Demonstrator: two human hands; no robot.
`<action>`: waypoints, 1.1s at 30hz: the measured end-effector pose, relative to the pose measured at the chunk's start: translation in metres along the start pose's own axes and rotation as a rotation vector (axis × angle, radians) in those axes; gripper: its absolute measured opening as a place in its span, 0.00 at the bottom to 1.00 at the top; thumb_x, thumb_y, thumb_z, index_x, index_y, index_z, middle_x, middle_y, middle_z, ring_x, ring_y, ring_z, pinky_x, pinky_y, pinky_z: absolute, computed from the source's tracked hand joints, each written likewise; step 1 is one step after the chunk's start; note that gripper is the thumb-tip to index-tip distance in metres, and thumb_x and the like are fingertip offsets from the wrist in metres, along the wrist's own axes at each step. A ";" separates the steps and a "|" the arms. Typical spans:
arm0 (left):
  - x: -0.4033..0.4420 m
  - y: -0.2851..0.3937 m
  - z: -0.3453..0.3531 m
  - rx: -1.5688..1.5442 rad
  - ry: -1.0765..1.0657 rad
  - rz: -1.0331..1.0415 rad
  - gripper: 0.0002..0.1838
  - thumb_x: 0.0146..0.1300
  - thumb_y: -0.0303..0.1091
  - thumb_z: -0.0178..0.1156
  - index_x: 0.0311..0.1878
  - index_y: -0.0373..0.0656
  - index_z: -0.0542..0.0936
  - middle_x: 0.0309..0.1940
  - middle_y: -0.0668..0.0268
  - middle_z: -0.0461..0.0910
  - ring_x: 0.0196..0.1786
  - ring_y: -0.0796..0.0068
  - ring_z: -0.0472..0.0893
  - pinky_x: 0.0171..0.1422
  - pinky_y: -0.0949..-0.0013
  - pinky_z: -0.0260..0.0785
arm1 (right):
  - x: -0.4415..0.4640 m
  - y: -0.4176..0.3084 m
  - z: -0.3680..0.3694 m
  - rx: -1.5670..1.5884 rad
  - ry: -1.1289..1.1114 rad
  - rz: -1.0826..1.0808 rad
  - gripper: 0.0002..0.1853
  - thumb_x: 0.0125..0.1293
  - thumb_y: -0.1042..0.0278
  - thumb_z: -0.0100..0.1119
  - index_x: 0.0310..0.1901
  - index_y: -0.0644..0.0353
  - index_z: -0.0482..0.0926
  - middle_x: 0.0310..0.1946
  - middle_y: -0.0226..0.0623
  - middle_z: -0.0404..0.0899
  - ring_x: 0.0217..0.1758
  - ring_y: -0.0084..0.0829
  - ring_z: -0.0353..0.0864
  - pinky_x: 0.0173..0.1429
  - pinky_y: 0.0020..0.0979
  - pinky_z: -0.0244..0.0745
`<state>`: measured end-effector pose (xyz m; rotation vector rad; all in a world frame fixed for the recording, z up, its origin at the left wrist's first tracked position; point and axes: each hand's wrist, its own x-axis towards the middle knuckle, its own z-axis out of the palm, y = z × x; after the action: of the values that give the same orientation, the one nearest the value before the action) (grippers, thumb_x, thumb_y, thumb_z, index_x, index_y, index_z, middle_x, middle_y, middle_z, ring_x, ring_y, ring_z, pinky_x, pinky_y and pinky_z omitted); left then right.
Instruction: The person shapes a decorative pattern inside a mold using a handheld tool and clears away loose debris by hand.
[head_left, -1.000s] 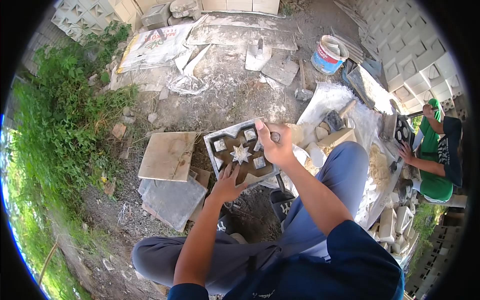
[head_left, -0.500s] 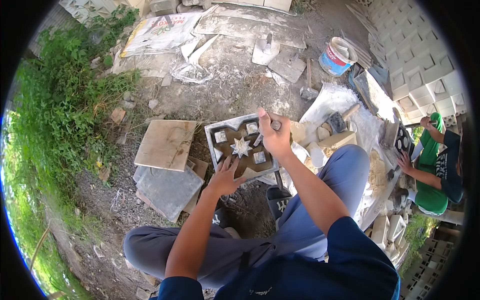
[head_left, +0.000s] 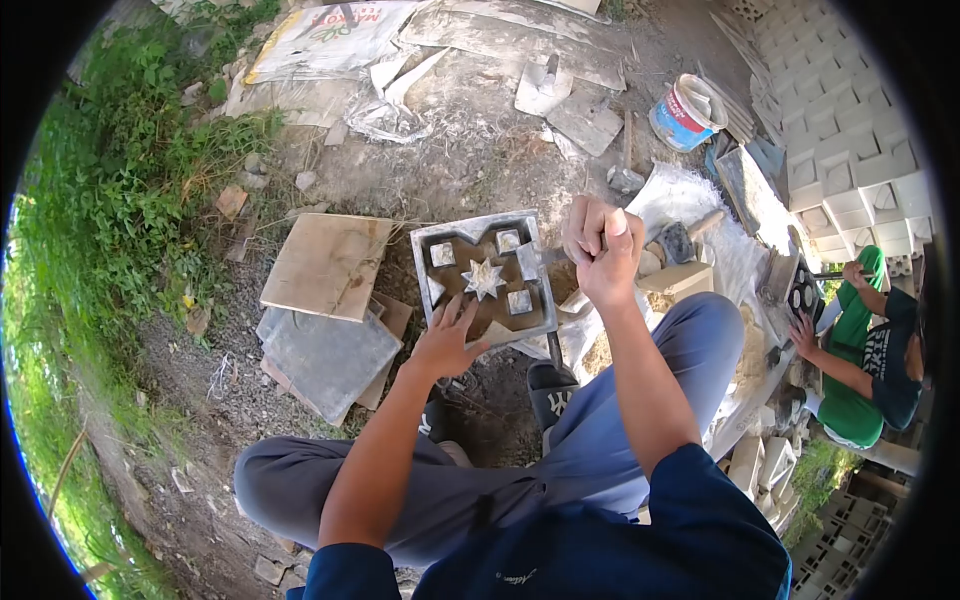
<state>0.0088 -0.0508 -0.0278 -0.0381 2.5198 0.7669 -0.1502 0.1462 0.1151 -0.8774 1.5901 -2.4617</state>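
A square metal mold (head_left: 484, 222) with a star-shaped block (head_left: 484, 279) in the middle and small square blocks around it lies before my knees. Grey-brown material fills the floor between the blocks. My left hand (head_left: 446, 342) rests with spread fingers on the mold's lower left part. My right hand (head_left: 606, 255) is closed around the handle of a flat-bladed scraper (head_left: 530, 262). Its blade reaches over the mold's right side; whether it touches is hard to tell. Most of the handle is hidden in my fist.
Flat tiles (head_left: 328, 268) are stacked left of the mold. A white sack (head_left: 690, 195) with a mallet (head_left: 678, 240) lies to the right. Farther off are a bucket (head_left: 688, 112) and a trowel (head_left: 543, 86). At the right a co-worker (head_left: 868, 350) handles another mold (head_left: 803, 292).
My right hand has moved right and turned, and the scraper now lies sideways over the mold's right side. My left hand stays on the mold. The camera view has shifted slightly.
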 end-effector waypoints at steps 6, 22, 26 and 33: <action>0.002 0.000 -0.001 0.006 -0.003 0.004 0.47 0.70 0.61 0.58 0.82 0.45 0.52 0.82 0.45 0.46 0.82 0.38 0.48 0.84 0.48 0.47 | -0.012 0.009 -0.007 -0.006 -0.004 0.036 0.34 0.81 0.42 0.42 0.19 0.59 0.62 0.15 0.30 0.59 0.17 0.22 0.54 0.24 0.27 0.47; 0.002 0.003 -0.004 -0.014 -0.034 -0.023 0.48 0.69 0.62 0.58 0.82 0.46 0.51 0.82 0.47 0.44 0.82 0.36 0.45 0.84 0.47 0.46 | -0.023 0.046 0.014 -0.292 0.194 0.302 0.32 0.78 0.52 0.55 0.16 0.60 0.64 0.12 0.25 0.60 0.17 0.18 0.57 0.23 0.28 0.49; 0.002 0.004 -0.008 -0.038 -0.046 -0.029 0.48 0.69 0.62 0.58 0.83 0.48 0.52 0.82 0.47 0.45 0.82 0.37 0.46 0.84 0.46 0.46 | -0.021 0.020 0.008 -0.259 -0.086 0.129 0.30 0.76 0.51 0.61 0.18 0.62 0.67 0.15 0.22 0.61 0.21 0.16 0.56 0.25 0.29 0.48; 0.003 0.003 -0.007 0.016 -0.033 -0.021 0.47 0.70 0.62 0.56 0.83 0.50 0.50 0.83 0.52 0.44 0.83 0.41 0.47 0.84 0.47 0.47 | -0.030 0.054 -0.010 -0.210 0.130 0.320 0.23 0.74 0.50 0.64 0.30 0.63 0.75 0.20 0.22 0.68 0.26 0.14 0.64 0.29 0.25 0.61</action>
<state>0.0021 -0.0515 -0.0228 -0.0462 2.4906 0.7330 -0.1431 0.1406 0.0533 -0.4438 1.8895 -2.1976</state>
